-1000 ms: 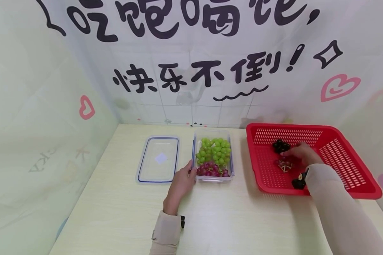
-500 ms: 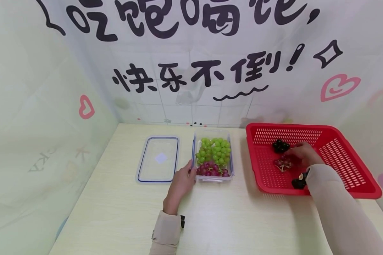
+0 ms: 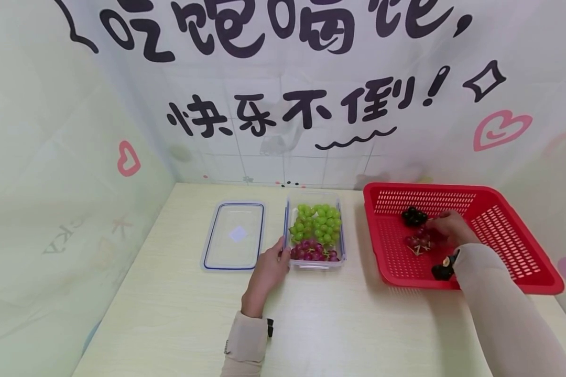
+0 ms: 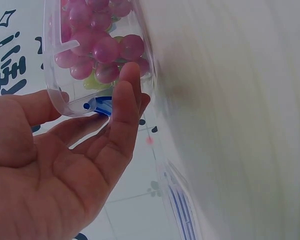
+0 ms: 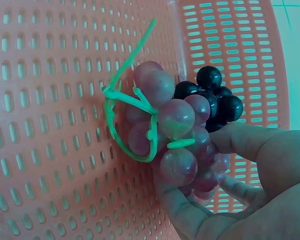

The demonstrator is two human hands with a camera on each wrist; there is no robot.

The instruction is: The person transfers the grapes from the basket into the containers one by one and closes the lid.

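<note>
My left hand [image 3: 270, 268] grips the front left corner of a clear plastic food box [image 3: 317, 265], thumb on one side and fingers on the other. Inside the box, green grapes [image 3: 318, 222] lie behind a bunch of red grapes [image 3: 311, 250]. Within a red basket [image 3: 390, 276], my right hand [image 3: 453, 229] holds another red grape bunch [image 5: 176, 120], its thumb and fingers curled about the grapes. A looped green stem [image 5: 132, 100] sticks out from that bunch. Dark grapes [image 5: 210, 100] lie just beyond it.
A clear lid with a blue seal [image 3: 233, 251] lies flat left of the box. The basket's perforated walls [image 3: 507, 246] rise around the right hand. Behind the table [image 3: 311, 319] hangs a printed white cloth [image 3: 273, 146]. A black device [image 3: 443, 268] sits at the right cuff.
My right hand has shifted slightly right, away from the dark grapes, and settled on the red bunch in the basket. The left hand and the box have stayed put.
</note>
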